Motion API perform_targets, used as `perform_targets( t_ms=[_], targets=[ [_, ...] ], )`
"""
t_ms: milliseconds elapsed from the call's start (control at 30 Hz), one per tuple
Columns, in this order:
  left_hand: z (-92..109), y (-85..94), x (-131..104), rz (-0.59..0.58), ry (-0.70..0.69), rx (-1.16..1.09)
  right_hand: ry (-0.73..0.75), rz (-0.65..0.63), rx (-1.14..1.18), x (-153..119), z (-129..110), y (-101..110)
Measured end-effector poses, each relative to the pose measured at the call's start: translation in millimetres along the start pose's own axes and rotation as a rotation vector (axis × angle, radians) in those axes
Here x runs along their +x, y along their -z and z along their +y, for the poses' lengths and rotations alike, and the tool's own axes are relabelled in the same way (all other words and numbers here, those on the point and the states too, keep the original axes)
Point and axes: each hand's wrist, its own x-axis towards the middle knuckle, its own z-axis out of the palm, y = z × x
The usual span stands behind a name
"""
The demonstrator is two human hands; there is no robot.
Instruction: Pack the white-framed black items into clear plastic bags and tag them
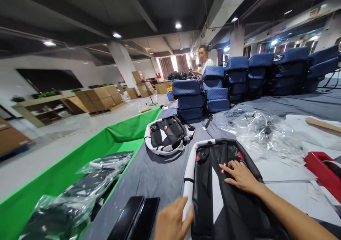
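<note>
Black, white-edged backpack (221, 193) flat on grey table

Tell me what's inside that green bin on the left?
The green bin holds dark items sealed in clear plastic bags, piled loosely. What lies beneath the bags, and the bin's floor under them, is covered.
</note>
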Motion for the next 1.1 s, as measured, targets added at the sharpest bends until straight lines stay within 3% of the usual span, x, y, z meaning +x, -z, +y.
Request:
perform_targets(
  t_ms=[100,167,233,333,400,467,567,667,800,900,1000,1100],
  targets=[
    [46,-2.9,76,-0.098,-0.353,-0.017,0.025,-0.001,0.036,21,-5,4],
    [65,-24.8,119,-0.209,-0.397,0.034,0.037,0.009,0.092,27,-1,10],
    [68,-52.6,146,-0.297,-0.365,0.126,0.014,0.071,0.158,24,15,20],
    [54,-82.3,157,-0.333,-0.367,0.174,-0.213,0.318,0.19,4,61,34],
    [45,-89.7,155,-0.313,-0.381,0.176,-0.478,0.505,0.163,-11,99,36],
    [40,-91.6,152,-0.293,-0.389,0.173,-0.692,0.611,0.159,-19,132,32],
    [37,-93.7,153,-0.286,-0.392,0.141,-0.81,0.674,0.228,-14,163,29],
    [35,-97.8,156,-0.287,-0.394,0.114,-0.819,0.784,0.267,8,170,57],
    [33,-97.6,159,-0.28,-0.386,0.081,-0.686,0.859,0.282,43,156,138],
    [46,-87.3,156,-0.253,-0.345,0.008,-0.486,0.831,0.329,58,122,189],
    [79,-69.6,141,-0.208,-0.322,-0.283,-0.265,0.709,0.406,57,70,198],
    [121,-53.4,116,-0.343,-0.192,-1.064,-0.101,0.541,0.49,41,18,167]
  ],
)
